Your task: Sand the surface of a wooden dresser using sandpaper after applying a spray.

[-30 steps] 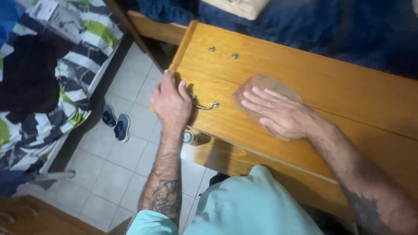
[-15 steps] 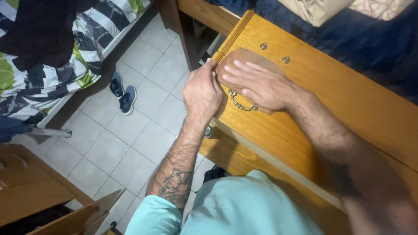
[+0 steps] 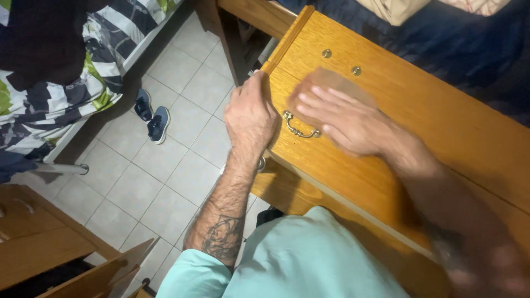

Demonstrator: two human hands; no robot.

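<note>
We look down from head height at a person in a pale green shirt leaning over a honey-coloured wooden drawer unit [image 3: 419, 110] that lies on its back, its front face turned up. The left hand [image 3: 249, 116] curls over the unit's left edge, its grip closed around that edge to steady it. The right hand [image 3: 353, 121], blurred by motion, lies flat with fingers spread and pressed down on a brownish cloth [image 3: 331, 83] on the upper drawer front, just above and to the right of a curved brass pull handle [image 3: 301, 126]; we cannot tell whether the hand touches the handle. Two small brass screw heads [image 3: 340, 62] sit just beyond the cloth. We judge the cloth soft, light and limp, best held under a flat palm, while the unit looks heavy, stiff and smooth, safest taken by its edges rather than by the thin handle. A dark blue bed cover [image 3: 469, 44] lies beyond the unit, a pair of blue shoes [image 3: 152, 116] rests on the pale tiled floor [image 3: 154, 176], and striped bedding [image 3: 66, 94] fills the upper left.
</note>
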